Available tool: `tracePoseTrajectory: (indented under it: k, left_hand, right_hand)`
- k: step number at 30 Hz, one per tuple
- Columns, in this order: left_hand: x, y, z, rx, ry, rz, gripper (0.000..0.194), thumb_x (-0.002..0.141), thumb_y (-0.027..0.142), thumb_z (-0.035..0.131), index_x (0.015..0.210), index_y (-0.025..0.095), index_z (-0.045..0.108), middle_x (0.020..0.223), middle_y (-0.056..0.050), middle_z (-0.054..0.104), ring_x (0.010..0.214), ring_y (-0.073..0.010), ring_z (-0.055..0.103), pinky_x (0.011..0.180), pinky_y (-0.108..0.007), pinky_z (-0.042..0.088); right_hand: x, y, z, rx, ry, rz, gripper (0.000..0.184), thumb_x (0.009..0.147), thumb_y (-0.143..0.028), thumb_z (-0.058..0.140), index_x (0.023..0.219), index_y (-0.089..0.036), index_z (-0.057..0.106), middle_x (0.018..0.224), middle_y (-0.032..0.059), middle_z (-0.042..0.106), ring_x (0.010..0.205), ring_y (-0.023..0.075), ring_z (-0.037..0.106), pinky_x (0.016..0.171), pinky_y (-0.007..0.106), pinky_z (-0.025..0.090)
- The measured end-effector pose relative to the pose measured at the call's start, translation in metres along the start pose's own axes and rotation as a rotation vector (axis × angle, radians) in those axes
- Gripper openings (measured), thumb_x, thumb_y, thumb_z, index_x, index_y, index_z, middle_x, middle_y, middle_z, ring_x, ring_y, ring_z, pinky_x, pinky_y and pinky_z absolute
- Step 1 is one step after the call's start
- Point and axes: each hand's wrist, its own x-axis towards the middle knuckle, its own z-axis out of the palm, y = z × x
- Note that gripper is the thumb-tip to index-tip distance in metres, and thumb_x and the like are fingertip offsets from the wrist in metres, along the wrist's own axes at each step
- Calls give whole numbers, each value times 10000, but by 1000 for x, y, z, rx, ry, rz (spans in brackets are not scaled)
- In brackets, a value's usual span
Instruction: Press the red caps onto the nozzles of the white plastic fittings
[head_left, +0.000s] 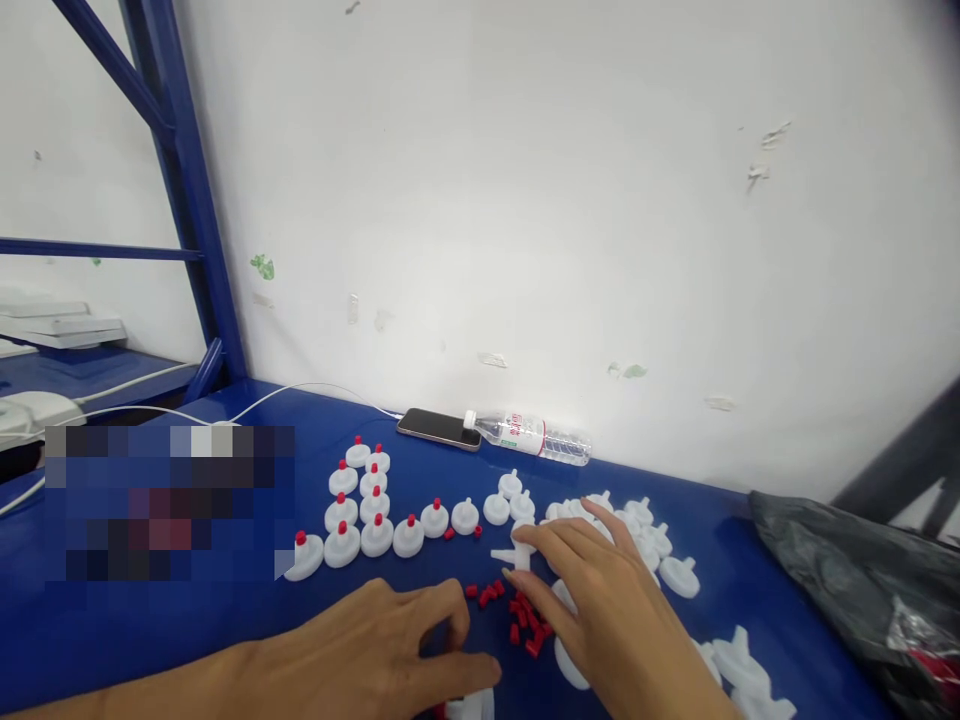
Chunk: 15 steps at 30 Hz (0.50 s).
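Observation:
My right hand (600, 590) is closed, thumb and fingers pinching a white nozzle cap (520, 558) whose thin spout points left. Below it lies a loose heap of small red tip caps (529, 620). My left hand (390, 640) is at the lower middle, index finger bent toward the thumb; what lies between them is hidden. Just under that thumb, a white piece (472, 706) with a bit of red shows at the frame's bottom edge. Left of the heap, white nozzle caps (377, 536) wearing red tips stand in rows. One nozzle cap (465, 517) in line with them has a bare spout.
More bare nozzle caps (679, 576) spread around and beyond my right hand. A phone (439, 428) on a white cable and a water bottle (525, 436) lie along the wall. A dark plastic bag (832, 590) rests at right. Blue frame posts (191, 190) rise at left, near a pixelated patch.

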Motion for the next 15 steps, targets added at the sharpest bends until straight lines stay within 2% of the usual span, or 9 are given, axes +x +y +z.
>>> tracePoseTrajectory:
  k: [2,4,8,10,12,15]
  left_hand:
    - [1,1,3,-17,-23,-33,556,810,231,723,1304,352,499,1145,-12,581,791,-181,640,641,-284,443]
    - [0,2,6,-49,45,-33,532,821,214,743,1277,349,504,1152,-7,578,805,-174,640,666,-284,461]
    - [-3,1,9,-129,391,-68,505,873,228,703,1295,343,451,1257,9,600,1032,-184,649,829,-283,496]
    - [-3,-1,9,-84,505,-116,510,901,193,630,1334,360,419,1273,28,630,1114,-188,642,901,-296,491]
    - [-2,-4,8,-24,547,-148,521,899,189,591,1357,363,413,1253,16,647,1114,-203,653,914,-324,504]
    - [1,-7,5,20,549,-156,476,872,203,571,1319,320,460,1211,-45,638,1038,-232,672,821,-346,546]
  right_hand:
    - [0,0,1,2,-14,6,143,987,-252,546,1120,-287,588,943,-35,720,875,184,687,1132,500,297]
    - [0,0,1,3,-15,16,156,966,-230,577,1110,-290,589,950,-36,722,882,190,687,1141,497,288]
    - [1,-1,-1,6,-13,28,199,945,-209,615,1121,-298,594,950,-37,723,890,198,687,1141,506,288]
    - [1,-2,-2,9,-6,33,193,948,-221,616,1124,-297,596,945,-31,723,882,204,687,1132,524,299]
    - [2,-4,-4,14,9,40,174,952,-233,608,1116,-292,595,946,-26,721,869,208,685,1113,538,322]
    - [3,-7,-7,27,25,58,163,955,-233,592,1107,-290,595,963,-26,717,882,206,679,1089,533,350]
